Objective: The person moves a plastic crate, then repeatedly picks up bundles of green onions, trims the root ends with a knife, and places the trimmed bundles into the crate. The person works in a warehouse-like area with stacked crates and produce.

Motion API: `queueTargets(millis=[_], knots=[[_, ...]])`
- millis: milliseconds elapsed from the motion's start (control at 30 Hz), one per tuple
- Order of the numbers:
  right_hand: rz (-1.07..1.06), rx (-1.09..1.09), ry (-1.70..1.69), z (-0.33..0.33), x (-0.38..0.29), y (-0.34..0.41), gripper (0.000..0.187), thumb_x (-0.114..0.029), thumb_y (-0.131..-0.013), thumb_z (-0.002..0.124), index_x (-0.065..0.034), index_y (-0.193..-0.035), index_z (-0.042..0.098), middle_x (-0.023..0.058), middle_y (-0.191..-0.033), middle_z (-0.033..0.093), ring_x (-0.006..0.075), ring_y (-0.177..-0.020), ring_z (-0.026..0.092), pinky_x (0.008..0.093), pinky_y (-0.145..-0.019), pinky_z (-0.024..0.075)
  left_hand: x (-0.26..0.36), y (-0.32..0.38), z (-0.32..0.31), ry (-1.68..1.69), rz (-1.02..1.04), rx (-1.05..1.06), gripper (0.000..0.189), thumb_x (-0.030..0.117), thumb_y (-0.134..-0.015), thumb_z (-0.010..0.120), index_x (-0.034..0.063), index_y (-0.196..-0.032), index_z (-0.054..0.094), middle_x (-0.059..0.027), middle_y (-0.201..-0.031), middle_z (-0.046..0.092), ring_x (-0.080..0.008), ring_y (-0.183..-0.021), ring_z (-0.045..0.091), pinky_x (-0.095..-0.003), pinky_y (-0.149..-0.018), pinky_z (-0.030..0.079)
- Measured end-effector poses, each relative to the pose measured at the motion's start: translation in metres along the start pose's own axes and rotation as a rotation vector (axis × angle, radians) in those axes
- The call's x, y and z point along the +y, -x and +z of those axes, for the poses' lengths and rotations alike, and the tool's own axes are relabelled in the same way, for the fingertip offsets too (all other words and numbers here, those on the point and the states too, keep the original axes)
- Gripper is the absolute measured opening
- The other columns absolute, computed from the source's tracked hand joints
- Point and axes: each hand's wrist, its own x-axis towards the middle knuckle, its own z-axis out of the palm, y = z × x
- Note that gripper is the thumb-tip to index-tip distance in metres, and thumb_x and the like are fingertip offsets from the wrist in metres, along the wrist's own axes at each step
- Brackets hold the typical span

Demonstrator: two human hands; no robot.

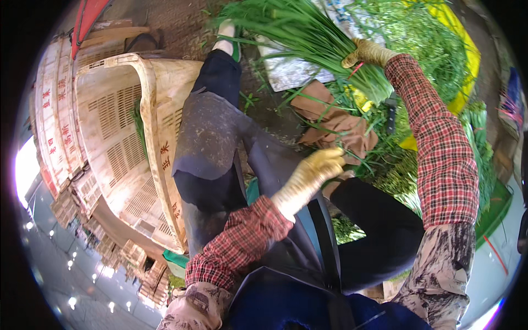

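My right hand (367,53), in a dirty knit work glove, grips a large bunch of long green leaves, probably garlic chives (305,41), near its pale cut end. A thin red tie shows around the bunch beside my fingers. My left hand (319,169), gloved too, hovers over my lap with bent fingers and nothing visible in it. Brown cloth or paper (342,123) lies on the ground between the hands. A knife's black handle (391,117) shows below my right wrist; its blade cannot be made out.
A large cream plastic crate (150,111) stands at the left, with some green leaves inside. Loose trimmings (429,49) lie on yellow sheeting at the upper right. Tied green bunches (478,123) are by my right sleeve. A white sack (288,68) lies ahead.
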Motion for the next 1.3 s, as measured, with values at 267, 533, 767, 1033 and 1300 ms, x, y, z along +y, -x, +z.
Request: queueTargets(millis=[267, 533, 767, 1033, 1300], knots=[[0.210, -0.533, -1.387, -0.010, -0.097, 0.233, 0.040, -0.034, -0.087, 0.078, -0.0011, -0.107, 0.067, 0.0096, -0.098, 0.074, 0.0161, -0.088, 0.071, 0.0303, -0.085, 0.0595, 0.020, -0.018, 0.004, 0.357, 0.052, -0.246, 0.093, 0.076, -0.090, 0.047, 0.0082, -0.152, 0.033, -0.0129, -0.149, 0.047, -0.0305, -0.136, 0.044, -0.0527, -0.112, 0.033], [-0.265, -0.669, -0.414, 0.107, -0.189, 0.411, 0.055, -0.034, -0.093, 0.070, -0.0062, -0.138, 0.052, 0.0083, -0.092, 0.070, 0.0133, -0.081, 0.067, 0.0299, -0.068, 0.0529, 0.129, 0.061, 0.013, 0.520, 0.312, -0.505, 0.062, 0.056, -0.092, 0.061, 0.0116, -0.135, 0.057, -0.0088, -0.129, 0.064, -0.0314, -0.118, 0.060, -0.0484, -0.102, 0.050], [-0.462, -0.038, -0.934, 0.112, -0.227, 0.403, 0.065, -0.044, -0.095, 0.066, -0.0100, -0.146, 0.042, 0.0092, -0.125, 0.060, 0.0209, -0.114, 0.061, 0.0383, -0.092, 0.0515, 0.249, 0.225, -0.012, -0.719, 0.841, 0.343, 0.043, 0.036, -0.106, 0.043, 0.0016, -0.122, 0.063, -0.0125, -0.108, 0.071, -0.0226, -0.094, 0.068, -0.0346, -0.084, 0.054], [-0.733, 0.027, -1.781, 0.165, -0.343, 0.278, 0.064, -0.046, -0.093, 0.069, -0.0025, -0.137, 0.051, 0.0115, -0.125, 0.063, 0.0258, -0.111, 0.063, 0.0392, -0.100, 0.0493, 0.165, 0.306, -0.025, -0.777, 0.969, 0.146, 0.041, 0.008, -0.086, 0.077, 0.0031, -0.124, 0.063, -0.0047, -0.109, 0.071, -0.0146, -0.100, 0.065, -0.0303, -0.093, 0.051], [-0.482, 0.317, -1.755, 0.258, -0.259, 0.303, 0.027, -0.004, -0.081, 0.073, 0.0088, -0.104, 0.068, 0.0112, -0.104, 0.070, 0.0222, -0.099, 0.066, 0.0345, -0.095, 0.0515, 0.118, 0.331, -0.068, -0.327, 0.800, 0.415, 0.043, 0.016, -0.083, 0.079, 0.0052, -0.121, 0.066, -0.0034, -0.110, 0.070, -0.0180, -0.098, 0.065, -0.0332, -0.091, 0.051]])
